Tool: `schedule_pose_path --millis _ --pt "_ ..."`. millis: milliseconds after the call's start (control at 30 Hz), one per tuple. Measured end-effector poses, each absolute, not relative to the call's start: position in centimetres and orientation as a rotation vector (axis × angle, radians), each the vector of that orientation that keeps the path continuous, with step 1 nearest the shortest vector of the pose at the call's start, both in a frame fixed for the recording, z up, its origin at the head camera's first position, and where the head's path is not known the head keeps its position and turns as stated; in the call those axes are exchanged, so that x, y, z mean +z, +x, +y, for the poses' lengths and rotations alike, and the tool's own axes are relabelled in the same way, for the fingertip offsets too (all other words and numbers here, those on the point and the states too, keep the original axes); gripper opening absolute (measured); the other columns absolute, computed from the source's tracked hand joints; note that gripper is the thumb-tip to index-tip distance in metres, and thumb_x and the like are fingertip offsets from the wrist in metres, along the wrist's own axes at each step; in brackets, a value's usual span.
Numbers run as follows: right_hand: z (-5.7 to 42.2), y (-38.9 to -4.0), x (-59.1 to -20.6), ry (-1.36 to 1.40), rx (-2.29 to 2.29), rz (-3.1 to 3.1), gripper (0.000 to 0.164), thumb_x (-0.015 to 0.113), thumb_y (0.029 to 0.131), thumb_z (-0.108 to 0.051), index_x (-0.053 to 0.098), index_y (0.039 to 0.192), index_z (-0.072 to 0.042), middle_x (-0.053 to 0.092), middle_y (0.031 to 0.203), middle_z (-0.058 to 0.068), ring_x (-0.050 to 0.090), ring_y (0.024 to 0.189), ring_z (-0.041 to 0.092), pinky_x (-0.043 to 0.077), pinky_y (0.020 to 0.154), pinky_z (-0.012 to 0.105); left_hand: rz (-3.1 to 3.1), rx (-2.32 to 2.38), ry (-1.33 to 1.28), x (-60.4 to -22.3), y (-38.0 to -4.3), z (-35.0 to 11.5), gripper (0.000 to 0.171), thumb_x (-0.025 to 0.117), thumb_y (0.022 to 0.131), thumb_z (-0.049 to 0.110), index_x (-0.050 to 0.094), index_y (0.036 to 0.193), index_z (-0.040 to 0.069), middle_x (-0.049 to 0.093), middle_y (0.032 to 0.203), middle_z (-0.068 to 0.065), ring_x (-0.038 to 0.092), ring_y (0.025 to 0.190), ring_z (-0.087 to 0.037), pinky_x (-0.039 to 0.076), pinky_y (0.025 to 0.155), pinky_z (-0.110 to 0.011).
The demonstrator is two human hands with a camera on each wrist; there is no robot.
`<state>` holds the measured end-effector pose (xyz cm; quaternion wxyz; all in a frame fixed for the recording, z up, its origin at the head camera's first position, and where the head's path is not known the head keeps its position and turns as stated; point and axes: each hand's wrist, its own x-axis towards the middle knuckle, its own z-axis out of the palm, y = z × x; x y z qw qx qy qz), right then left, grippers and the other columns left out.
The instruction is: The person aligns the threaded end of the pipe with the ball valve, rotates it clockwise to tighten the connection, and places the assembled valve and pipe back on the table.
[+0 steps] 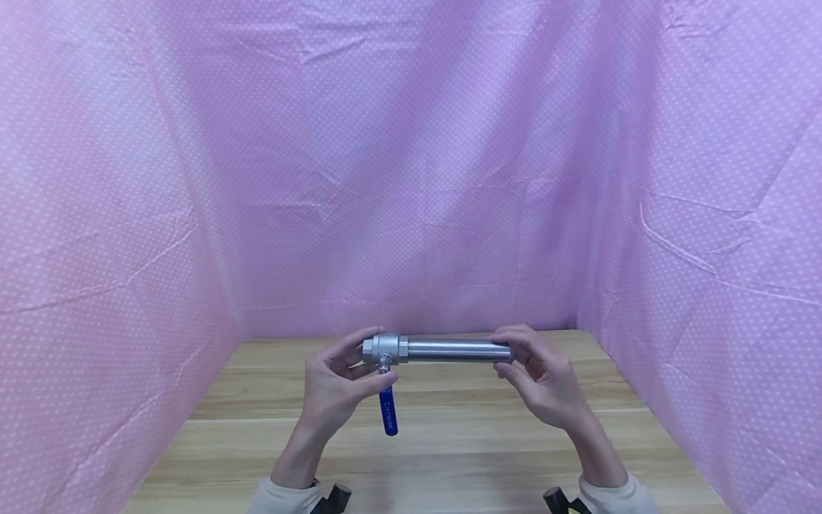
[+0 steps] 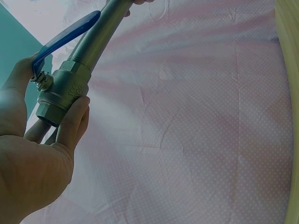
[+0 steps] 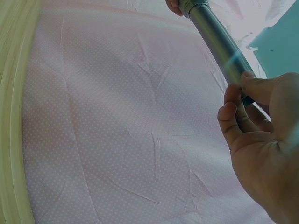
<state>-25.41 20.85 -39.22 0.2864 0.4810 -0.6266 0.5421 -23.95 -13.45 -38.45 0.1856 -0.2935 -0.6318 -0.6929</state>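
A ball valve [image 1: 386,348] with a silver metal body and a blue lever handle [image 1: 388,412] is joined end to end with a straight steel pipe [image 1: 459,350]. Both are held level above the table in the head view. My left hand [image 1: 334,389] grips the valve, with the thumb at the base of the lever and the fingers behind the body. At the pipe's far right end, my right hand [image 1: 546,378] pinches it between thumb and fingers. Raised lettering shows on the valve body [image 2: 70,88] in the left wrist view.
Below the hands lies a light wood-grain table [image 1: 449,457]. Pink dotted cloth [image 1: 411,164] hangs behind it and along both sides. Black wrist mounts [image 1: 332,500] show at the bottom edge, by pale sleeves [image 1: 285,497].
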Motion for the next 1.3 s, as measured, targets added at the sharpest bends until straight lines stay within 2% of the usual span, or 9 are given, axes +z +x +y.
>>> schedule_pose_path --millis 167,367,600,767,900,1000,1100,1167,1300 --pt "20.90 -25.46 -39.27 1.290 1.425 -1.689 0.054 0.066 0.082 0.039 0.064 0.132 0.018 0.067 0.114 0.011 0.064 0.079 0.014 0.057 0.057 0.025 -1.777 -1.954 -0.831 -38.40 -23.96 -13.42 0.066 0.089 0.078 -0.021 0.067 0.140 -0.017 0.085 0.121 0.004 0.085 0.109 -0.013 0.073 0.098 -0.037" --pt "20.96 -25.54 -39.26 1.311 1.410 -1.680 0.042 0.068 0.093 0.029 0.064 0.133 0.018 0.064 0.103 0.015 0.061 0.077 0.015 0.054 0.054 0.025 -1.779 -1.950 -0.833 -38.38 -23.94 -13.44 0.066 0.089 0.078 -0.021 0.067 0.140 -0.017 0.085 0.122 0.004 0.084 0.109 -0.013 0.073 0.098 -0.037" --pt "21.19 -25.28 -39.55 1.234 1.364 -1.771 0.050 0.064 0.090 0.033 0.066 0.134 0.012 0.065 0.087 0.007 0.062 0.073 0.009 0.053 0.051 0.020 -1.775 -1.945 -0.840 -38.38 -23.89 -13.45 0.065 0.089 0.077 -0.021 0.068 0.139 -0.016 0.085 0.121 0.004 0.084 0.109 -0.013 0.074 0.098 -0.038" --pt "21.33 -25.30 -39.75 1.207 1.362 -1.804 0.048 0.062 0.092 0.032 0.066 0.135 0.011 0.066 0.082 0.007 0.064 0.074 0.005 0.056 0.054 0.022 -1.777 -1.940 -0.842 -38.40 -23.89 -13.44 0.065 0.089 0.078 -0.021 0.068 0.139 -0.016 0.085 0.122 0.004 0.084 0.110 -0.013 0.074 0.098 -0.038" --pt "21.32 -25.37 -39.76 1.224 1.412 -1.783 0.049 0.063 0.090 0.034 0.064 0.136 0.014 0.068 0.089 0.007 0.066 0.078 0.005 0.056 0.054 0.023 -1.781 -1.934 -0.838 -38.41 -23.92 -13.42 0.066 0.089 0.078 -0.021 0.068 0.139 -0.015 0.085 0.122 0.004 0.084 0.110 -0.013 0.074 0.098 -0.038" --pt "21.21 -25.39 -39.67 1.276 1.476 -1.737 0.055 0.064 0.085 0.038 0.062 0.136 0.017 0.071 0.111 0.006 0.070 0.090 0.002 0.060 0.060 0.019 -1.784 -1.932 -0.835 -38.42 -23.88 -13.41 0.066 0.089 0.077 -0.021 0.069 0.139 -0.014 0.085 0.122 0.004 0.084 0.110 -0.013 0.074 0.098 -0.037" --pt "21.07 -25.47 -39.54 1.328 1.514 -1.686 0.058 0.064 0.082 0.041 0.060 0.136 0.021 0.068 0.131 0.009 0.073 0.104 0.005 0.065 0.072 0.019 -1.783 -1.931 -0.837 -38.47 -23.89 -13.42 0.065 0.089 0.078 -0.021 0.069 0.139 -0.014 0.085 0.122 0.004 0.084 0.110 -0.013 0.074 0.098 -0.037" --pt "21.00 -25.53 -39.47 1.347 1.511 -1.663 0.060 0.064 0.080 0.042 0.060 0.136 0.022 0.067 0.134 0.011 0.072 0.108 0.007 0.065 0.076 0.019 -1.784 -1.935 -0.836 -38.48 -23.89 -13.42 0.066 0.089 0.077 -0.021 0.069 0.139 -0.014 0.085 0.122 0.004 0.084 0.110 -0.012 0.073 0.099 -0.037" --pt "20.94 -25.48 -39.43 1.336 1.477 -1.664 0.062 0.065 0.078 0.043 0.062 0.136 0.021 0.067 0.132 0.014 0.070 0.105 0.009 0.065 0.080 0.018 -1.784 -1.945 -0.833 -38.50 -23.92 -13.39 0.066 0.089 0.077 -0.021 0.069 0.140 -0.014 0.085 0.122 0.004 0.084 0.110 -0.011 0.073 0.099 -0.038"
